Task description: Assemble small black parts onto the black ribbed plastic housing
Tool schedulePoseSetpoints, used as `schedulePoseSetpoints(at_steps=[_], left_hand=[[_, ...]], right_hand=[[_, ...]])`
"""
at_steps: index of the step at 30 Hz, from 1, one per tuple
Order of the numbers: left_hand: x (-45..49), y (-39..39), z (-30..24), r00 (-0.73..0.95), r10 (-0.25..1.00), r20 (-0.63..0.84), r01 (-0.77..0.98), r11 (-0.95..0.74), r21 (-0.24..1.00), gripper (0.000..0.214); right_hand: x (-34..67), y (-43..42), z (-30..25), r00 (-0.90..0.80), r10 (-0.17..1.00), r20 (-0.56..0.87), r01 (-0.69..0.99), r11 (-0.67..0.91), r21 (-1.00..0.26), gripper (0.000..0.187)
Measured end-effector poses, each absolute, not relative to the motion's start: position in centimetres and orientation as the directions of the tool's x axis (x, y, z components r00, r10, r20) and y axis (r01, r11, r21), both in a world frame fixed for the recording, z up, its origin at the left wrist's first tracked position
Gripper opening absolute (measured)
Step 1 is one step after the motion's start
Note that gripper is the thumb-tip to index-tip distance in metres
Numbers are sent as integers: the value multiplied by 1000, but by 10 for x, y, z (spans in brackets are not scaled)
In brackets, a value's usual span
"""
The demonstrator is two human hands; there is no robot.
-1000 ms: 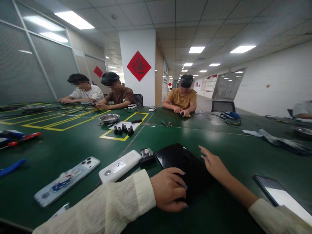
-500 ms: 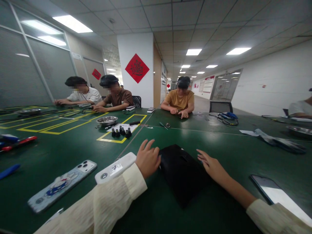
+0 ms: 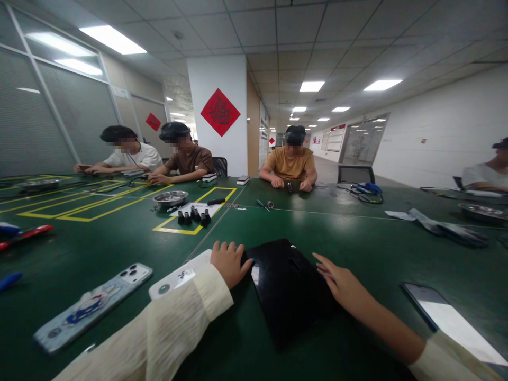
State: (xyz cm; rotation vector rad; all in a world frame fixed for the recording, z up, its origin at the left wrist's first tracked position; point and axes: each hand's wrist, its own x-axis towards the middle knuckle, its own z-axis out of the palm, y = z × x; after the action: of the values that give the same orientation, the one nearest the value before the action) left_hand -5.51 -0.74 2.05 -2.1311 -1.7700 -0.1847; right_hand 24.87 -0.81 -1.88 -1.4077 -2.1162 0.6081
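A black, flat, glossy folded piece (image 3: pixel 291 291) with a small slot in it rests on the green table in front of me. At its left edge is my left hand (image 3: pixel 229 263), fingers stretched forward and thumb by the black piece's corner. Beneath that hand and sleeve lies a white elongated device (image 3: pixel 180 275) with a small label and a round button. My right hand (image 3: pixel 335 278) is open along the right edge of the black piece, fingers extended; whether they touch it I cannot tell.
A phone in a cartoon case (image 3: pixel 93 307) lies at left, another phone (image 3: pixel 448 323) at right. Farther off are several black cylindrical parts (image 3: pixel 194 216), a metal bowl (image 3: pixel 170 198) and cables (image 3: pixel 363 191). Several people sit around the table; one person (image 3: pixel 291 163) works opposite.
My left hand has lowered and moved slightly left, its fingers now flatter. The black piece shows more of its surface. Opposite, a dark object now stands between the person's hands.
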Motion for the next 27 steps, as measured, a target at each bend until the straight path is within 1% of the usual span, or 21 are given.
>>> schedulePoseSetpoints(at_steps=[4,7,11,15,18,22,27], left_hand=[[-56,-7,20,165,949,268,980,-128,-151,41],[-56,-4,19,179,945,274,979,-145,-142,39],[-58,-1,17,191,942,275,980,-168,-106,42],[-59,0,16,116,958,263,993,-105,-54,47],[-59,-1,15,75,958,277,996,-59,-65,54],[-61,-1,14,80,961,266,995,-59,-85,59],[-58,0,15,52,943,330,996,-27,-81,66]], right_hand=[[250,-6,-21,-338,919,205,709,391,-587,53],[251,-2,-23,-333,911,245,704,413,-578,52],[250,0,-26,-328,897,296,691,442,-572,50],[249,-1,-25,-339,898,280,694,439,-570,50],[249,-2,-25,-342,901,267,697,434,-571,51],[249,-1,-26,-326,899,294,682,439,-585,51],[249,-2,-24,-333,900,282,702,437,-563,50]])
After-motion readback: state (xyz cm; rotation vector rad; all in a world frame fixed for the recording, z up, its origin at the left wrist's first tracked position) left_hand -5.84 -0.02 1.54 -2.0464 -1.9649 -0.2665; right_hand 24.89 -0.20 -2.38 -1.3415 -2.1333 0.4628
